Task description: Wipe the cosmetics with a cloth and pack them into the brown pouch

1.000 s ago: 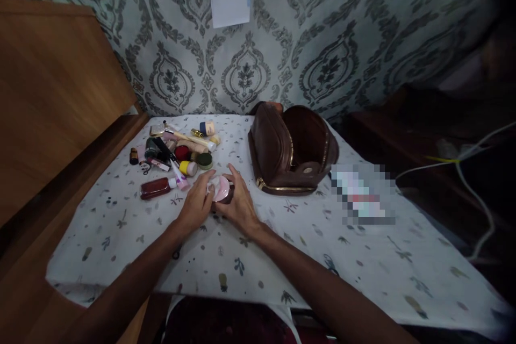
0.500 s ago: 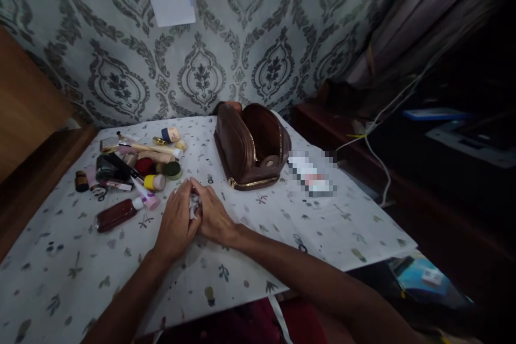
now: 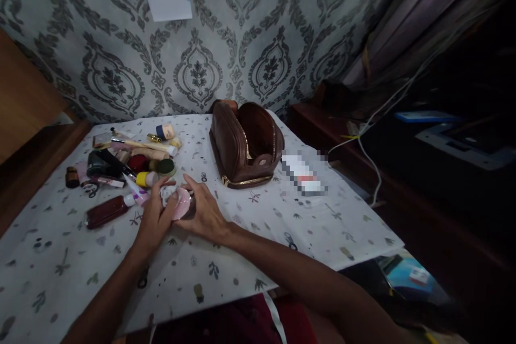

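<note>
From the head camera, I'd say the step in hand is wiping: the right hand (image 3: 207,214) curls its fingers round a pink round compact (image 3: 183,207), and the left hand (image 3: 155,212) is closed on a crumpled white wipe (image 3: 166,193) against it, the thumb on the compact's face. I'd judge the next move calls for a steady right grip while the wipe works round the rim.

Taking the compact as the clock's centre, a red-brown bottle (image 3: 105,212) lies at nine o'clock, the cosmetics pile (image 3: 139,163) at ten and an open brown bag (image 3: 226,145) at one. Bare patterned cloth shows on the tabletop (image 3: 250,247) between hands and bag, with more toward seven and eight; the near edge runs below the forearms at six.
</note>
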### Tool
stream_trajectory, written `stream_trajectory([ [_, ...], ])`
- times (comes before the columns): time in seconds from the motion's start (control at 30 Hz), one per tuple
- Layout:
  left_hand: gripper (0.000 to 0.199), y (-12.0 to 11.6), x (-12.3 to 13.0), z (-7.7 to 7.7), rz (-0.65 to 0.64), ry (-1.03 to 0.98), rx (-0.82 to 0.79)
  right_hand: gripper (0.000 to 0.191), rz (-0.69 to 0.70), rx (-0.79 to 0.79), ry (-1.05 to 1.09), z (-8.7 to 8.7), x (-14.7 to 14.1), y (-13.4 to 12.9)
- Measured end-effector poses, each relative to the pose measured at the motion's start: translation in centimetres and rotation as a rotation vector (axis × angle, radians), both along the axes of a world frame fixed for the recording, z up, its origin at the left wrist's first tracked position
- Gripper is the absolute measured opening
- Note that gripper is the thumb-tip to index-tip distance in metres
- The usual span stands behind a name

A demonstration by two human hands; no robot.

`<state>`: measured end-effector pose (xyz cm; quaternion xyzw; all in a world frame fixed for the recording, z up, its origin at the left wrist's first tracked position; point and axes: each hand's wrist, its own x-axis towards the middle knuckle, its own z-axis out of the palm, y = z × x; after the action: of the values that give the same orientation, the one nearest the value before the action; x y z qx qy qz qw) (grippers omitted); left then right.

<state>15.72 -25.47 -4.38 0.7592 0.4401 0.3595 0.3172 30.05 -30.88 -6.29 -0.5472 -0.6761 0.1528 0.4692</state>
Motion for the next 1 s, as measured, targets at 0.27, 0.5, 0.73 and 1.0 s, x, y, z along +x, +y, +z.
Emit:
stream_trajectory([
  [0.27, 0.059, -0.5, 0.5, -0.3, -0.044, -0.116, -0.209, 0.086, -0.186, 0.073, 0.050, -0.6, 0.1, 0.5],
  [0.5, 0.063, -0.5, 0.6, -0.1, -0.154, -0.335, -0.389, 0.079, -0.158, 0.127, -0.031, -1.1, 0.7, 0.8],
  [0.73, 0.038, -0.2, -0.3, 0.5, -0.009, -0.286, -0.175, 0.086, -0.008, 0.115, -0.047, -1.4, 0.1, 0.8],
  [1.0, 0.046, 0.2, -0.8, 0.5, 0.134, -0.246, -0.182, 0.079, 0.035, -0.006, 0.035, -1.0, 0.0, 0.6],
])
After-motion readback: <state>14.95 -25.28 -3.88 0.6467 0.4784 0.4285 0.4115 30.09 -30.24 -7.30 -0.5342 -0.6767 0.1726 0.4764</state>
